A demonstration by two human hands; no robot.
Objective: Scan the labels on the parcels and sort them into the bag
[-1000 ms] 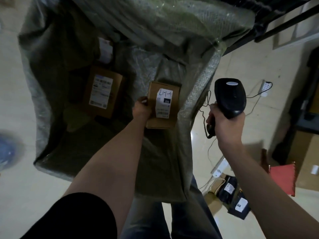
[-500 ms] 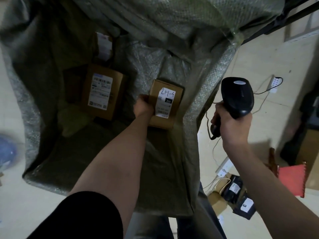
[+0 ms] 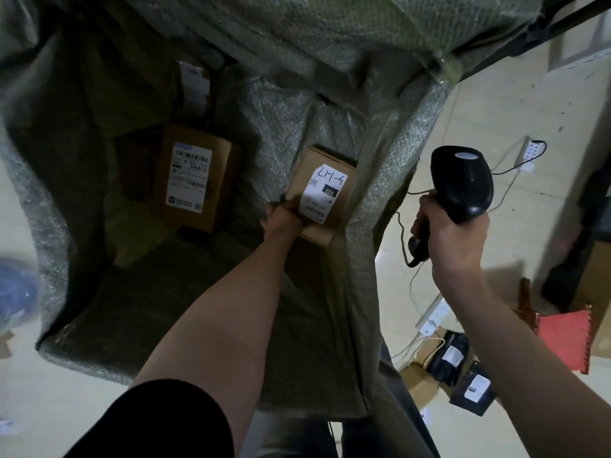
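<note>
Head view: left hand [image 3: 283,220] fingers pinch the near edge of a small parcel [image 3: 325,180], label up, held inside the open green bag [image 3: 330,54] by its right wall. Right hand [image 3: 453,241] fingers wrap the black scanner [image 3: 463,183] handle, outside the bag, cable hanging. Larger labelled box [image 3: 195,175] lies deeper inside. Dark parcels [image 3: 451,355] on floor [image 3: 496,110], lower right.

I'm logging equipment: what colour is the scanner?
The scanner is black, with a small pale oval on top; it shows clearly in the head view.
</note>
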